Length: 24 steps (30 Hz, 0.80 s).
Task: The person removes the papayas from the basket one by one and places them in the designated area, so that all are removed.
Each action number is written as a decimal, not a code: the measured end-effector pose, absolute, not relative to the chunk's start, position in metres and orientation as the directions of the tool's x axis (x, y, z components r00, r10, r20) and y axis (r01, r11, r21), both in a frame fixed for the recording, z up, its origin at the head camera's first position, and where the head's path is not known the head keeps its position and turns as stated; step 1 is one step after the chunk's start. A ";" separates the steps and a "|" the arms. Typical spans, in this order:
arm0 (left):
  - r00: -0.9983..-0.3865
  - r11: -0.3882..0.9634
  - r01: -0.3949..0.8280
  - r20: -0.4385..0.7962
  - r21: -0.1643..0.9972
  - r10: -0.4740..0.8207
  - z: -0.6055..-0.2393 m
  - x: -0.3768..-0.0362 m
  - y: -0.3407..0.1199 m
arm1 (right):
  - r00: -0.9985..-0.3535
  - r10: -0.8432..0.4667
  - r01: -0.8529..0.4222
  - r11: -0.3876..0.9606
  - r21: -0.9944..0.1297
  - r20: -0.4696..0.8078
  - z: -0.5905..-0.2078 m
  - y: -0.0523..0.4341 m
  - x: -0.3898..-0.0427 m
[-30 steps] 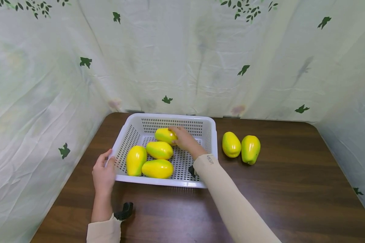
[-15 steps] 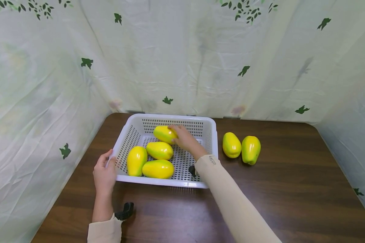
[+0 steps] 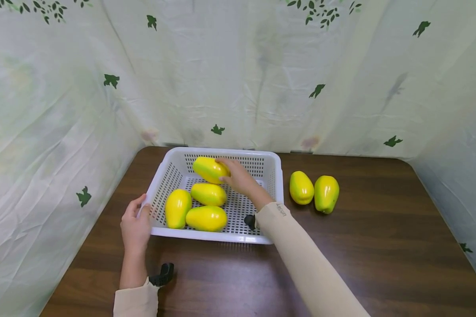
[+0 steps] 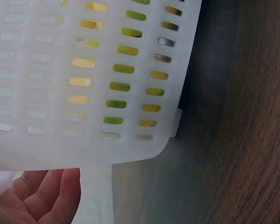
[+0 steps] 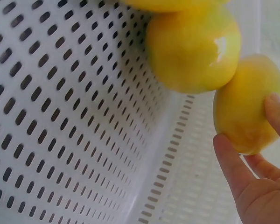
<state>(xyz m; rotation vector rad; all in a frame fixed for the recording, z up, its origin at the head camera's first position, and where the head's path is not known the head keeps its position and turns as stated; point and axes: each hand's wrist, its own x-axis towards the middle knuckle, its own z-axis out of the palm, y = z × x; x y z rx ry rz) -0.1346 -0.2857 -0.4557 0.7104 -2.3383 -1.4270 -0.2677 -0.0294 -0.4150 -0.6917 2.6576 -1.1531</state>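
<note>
In the head view, my right hand (image 3: pixel 239 177) holds a glossy yellow papaya (image 3: pixel 209 169) by its right end, inside a white plastic basket (image 3: pixel 238 240) with slotted walls. The right wrist view shows thumb and fingers spread round that papaya (image 5: pixel 247 107), its side against another papaya (image 5: pixel 191 51). Nearer to me in the basket lie a middle papaya (image 3: pixel 208 194), a front papaya (image 3: pixel 206 218) and a left papaya (image 3: pixel 178 208). My left hand (image 3: pixel 136 226) grips the basket's left rim; its curled fingers (image 4: pixel 49 193) show by the rim in the left wrist view.
Two more papayas, one (image 3: pixel 301 188) beside the other (image 3: pixel 327 194), stand on the brown wooden table (image 3: pixel 381 246) to the right of the basket. A pale curtain (image 3: pixel 254 79) with leaf and bird prints hangs behind the table and along its sides.
My right hand has moved the held papaya up and to the left, towards the basket's back wall, tilting it. My left hand stays on the rim.
</note>
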 end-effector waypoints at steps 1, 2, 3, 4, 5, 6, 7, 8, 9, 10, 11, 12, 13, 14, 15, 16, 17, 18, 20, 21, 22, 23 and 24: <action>-0.824 0.375 -0.249 0.008 0.893 -0.566 -0.452 -0.133 -0.283 | -0.878 -0.478 -0.353 0.585 -0.730 0.042 -0.414 -0.029 -0.267; -0.825 0.369 -0.248 0.005 0.896 -0.565 -0.448 -0.132 -0.280 | -0.876 -0.481 -0.357 0.574 -0.737 0.049 -0.413 -0.028 -0.266; -0.825 0.366 -0.239 0.010 0.899 -0.565 -0.446 -0.131 -0.278 | -0.873 -0.484 -0.363 0.566 -0.740 0.059 -0.412 -0.028 -0.265; -0.823 0.360 -0.239 0.008 0.902 -0.568 -0.445 -0.131 -0.278 | -0.870 -0.488 -0.371 0.555 -0.745 0.070 -0.411 -0.027 -0.265; -0.822 0.356 -0.239 0.007 0.903 -0.569 -0.446 -0.131 -0.278 | -0.866 -0.493 -0.379 0.543 -0.749 0.081 -0.410 -0.026 -0.264; -0.825 0.356 -0.234 0.009 0.905 -0.565 -0.447 -0.131 -0.279 | -0.862 -0.498 -0.389 0.532 -0.752 0.093 -0.409 -0.025 -0.263; -0.822 0.351 -0.243 -0.001 0.904 -0.569 -0.450 -0.132 -0.281 | -0.858 -0.502 -0.399 0.521 -0.755 0.107 -0.409 -0.025 -0.263; -0.826 0.351 -0.238 0.001 0.906 -0.563 -0.454 -0.133 -0.283 | -0.854 -0.506 -0.410 0.508 -0.757 0.123 -0.408 -0.024 -0.262; -0.825 0.352 -0.246 -0.004 0.903 -0.566 -0.457 -0.134 -0.285 | -0.850 -0.510 -0.420 0.497 -0.759 0.137 -0.407 -0.023 -0.262; -0.825 0.350 -0.248 -0.007 0.903 -0.566 -0.460 -0.136 -0.287 | -0.846 -0.512 -0.428 0.483 -0.764 0.149 -0.407 -0.022 -0.262; -0.832 0.354 -0.236 0.001 0.905 -0.555 -0.461 -0.135 -0.288 | -0.843 -0.514 -0.434 0.470 -0.768 0.162 -0.406 -0.022 -0.261; -0.828 0.353 -0.244 -0.004 0.904 -0.561 -0.462 -0.136 -0.289 | -0.842 -0.512 -0.438 0.463 -0.771 0.171 -0.405 -0.021 -0.261; -0.828 0.356 -0.243 -0.002 0.902 -0.561 -0.462 -0.136 -0.288 | -0.839 -0.512 -0.443 0.450 -0.775 0.183 -0.404 -0.020 -0.261; -0.828 0.360 -0.237 0.006 0.902 -0.560 -0.460 -0.136 -0.287 | -0.838 -0.511 -0.447 0.436 -0.781 0.194 -0.404 -0.019 -0.260; -0.828 0.366 -0.229 0.017 0.902 -0.561 -0.456 -0.135 -0.285 | -0.838 -0.507 -0.448 0.427 -0.786 0.202 -0.403 -0.018 -0.260; -0.826 0.370 -0.215 0.033 0.904 -0.562 -0.453 -0.134 -0.283 | -0.837 -0.505 -0.452 0.414 -0.790 0.214 -0.403 -0.017 -0.259; -0.824 0.378 -0.206 0.048 0.903 -0.565 -0.449 -0.132 -0.280 | -0.836 -0.500 -0.455 0.405 -0.793 0.224 -0.402 -0.016 -0.258; -0.819 0.382 -0.210 0.052 0.900 -0.572 -0.446 -0.132 -0.278 | -0.836 -0.495 -0.461 0.400 -0.792 0.237 -0.402 -0.015 -0.258; -0.813 0.391 -0.210 0.063 0.896 -0.580 -0.441 -0.131 -0.275 | -0.836 -0.484 -0.469 0.380 -0.798 0.260 -0.401 -0.013 -0.256; -0.812 0.398 -0.207 0.071 0.894 -0.580 -0.439 -0.130 -0.274 | -0.836 -0.477 -0.472 0.374 -0.799 0.271 -0.400 -0.011 -0.255; -0.810 0.396 -0.218 0.061 0.892 -0.583 -0.437 -0.130 -0.274 | -0.836 -0.470 -0.477 0.369 -0.798 0.283 -0.400 -0.010 -0.254; -0.809 0.398 -0.227 0.055 0.889 -0.585 -0.437 -0.130 -0.274 | -0.837 -0.461 -0.482 0.366 -0.796 0.295 -0.400 -0.008 -0.253; -0.809 0.396 -0.235 0.048 0.888 -0.587 -0.436 -0.130 -0.274 | -0.836 -0.453 -0.489 0.360 -0.795 0.309 -0.399 -0.007 -0.252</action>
